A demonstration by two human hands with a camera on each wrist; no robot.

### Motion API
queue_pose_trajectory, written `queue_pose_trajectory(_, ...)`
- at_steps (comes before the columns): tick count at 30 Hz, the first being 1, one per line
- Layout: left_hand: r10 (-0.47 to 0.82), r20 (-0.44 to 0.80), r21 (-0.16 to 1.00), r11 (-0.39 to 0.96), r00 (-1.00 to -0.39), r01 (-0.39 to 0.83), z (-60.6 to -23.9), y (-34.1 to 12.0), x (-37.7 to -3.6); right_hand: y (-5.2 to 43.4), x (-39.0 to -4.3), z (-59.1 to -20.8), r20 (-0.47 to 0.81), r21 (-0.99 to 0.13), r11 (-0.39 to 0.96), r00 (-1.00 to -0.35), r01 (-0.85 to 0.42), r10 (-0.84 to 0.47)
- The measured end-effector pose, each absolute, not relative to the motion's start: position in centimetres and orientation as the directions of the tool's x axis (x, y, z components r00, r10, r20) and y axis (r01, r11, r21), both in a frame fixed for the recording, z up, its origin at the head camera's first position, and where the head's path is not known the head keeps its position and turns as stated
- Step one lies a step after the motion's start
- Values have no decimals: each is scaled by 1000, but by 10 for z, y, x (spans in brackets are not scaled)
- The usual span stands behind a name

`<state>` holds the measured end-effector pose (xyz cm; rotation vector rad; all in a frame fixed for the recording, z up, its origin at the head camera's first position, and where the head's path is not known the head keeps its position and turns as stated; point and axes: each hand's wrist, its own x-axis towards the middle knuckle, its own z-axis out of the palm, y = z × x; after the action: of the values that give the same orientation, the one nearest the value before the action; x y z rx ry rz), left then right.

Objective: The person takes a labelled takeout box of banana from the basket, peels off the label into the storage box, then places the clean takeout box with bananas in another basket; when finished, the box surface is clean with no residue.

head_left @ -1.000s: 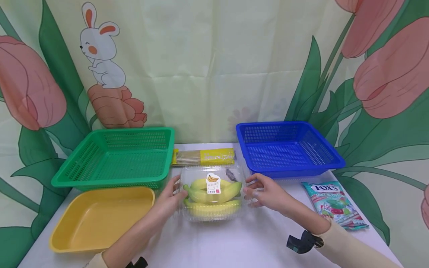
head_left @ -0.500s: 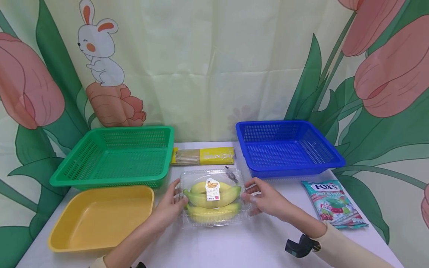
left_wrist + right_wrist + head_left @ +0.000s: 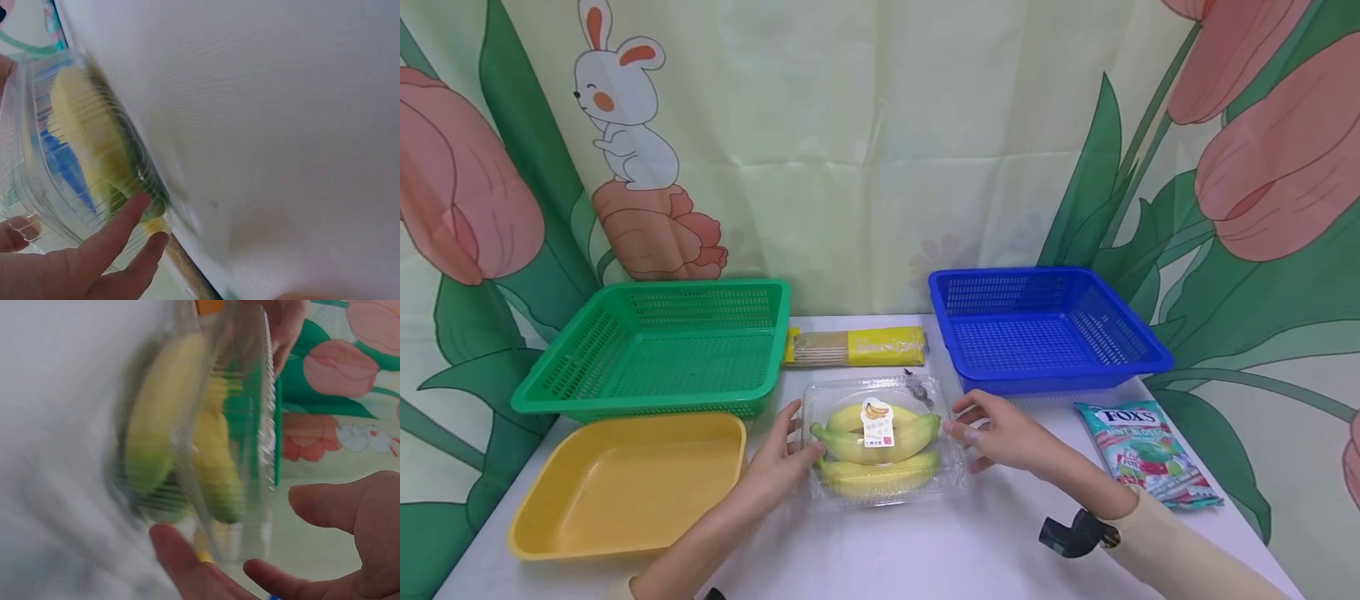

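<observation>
A clear plastic box with bananas inside is lying flat on the white table, in the middle, in front of the packet of noodles. Its long side is running from left to right, and the bananas are lying the same way, their tips pointing to the right. The left hand is touching the left end of the box with relaxed fingers. The right hand is touching the right end, its grip apart and loose. The green basket, yellow tray, blue basket and candy bag are standing around.
</observation>
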<state>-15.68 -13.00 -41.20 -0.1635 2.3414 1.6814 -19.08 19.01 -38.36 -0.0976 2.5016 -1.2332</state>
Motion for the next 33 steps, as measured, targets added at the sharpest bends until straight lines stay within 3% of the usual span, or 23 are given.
queue_pose_trajectory(5, 30, -232, 899, 389, -972, -202, -409, -131, -156, 196, -201, -368, -117, -680, 726, -961, -105, -249)
queue_pose_trajectory(10, 35, -111, 859, 506, -993, -79, -407, -132, -154, 190, -214, -357, -6, -603, 764, -957, -229, -292)
queue_pose_trajectory(14, 85, -11, 814, 579, -996, 41, -406, -129, -148, 177, -225, -353, 10, -633, 719, -931, -288, -365)
queue_pose_trajectory(17, 120, 0, 798, 598, -993, 72, -404, -126, -145, 163, -231, -350, 15, -634, 699, -909, -330, -416)
queue_pose_trajectory(33, 160, -70, 808, 589, -985, 39, -409, -121, -148, 112, -257, -347, -42, -579, 674, -809, -459, -587)
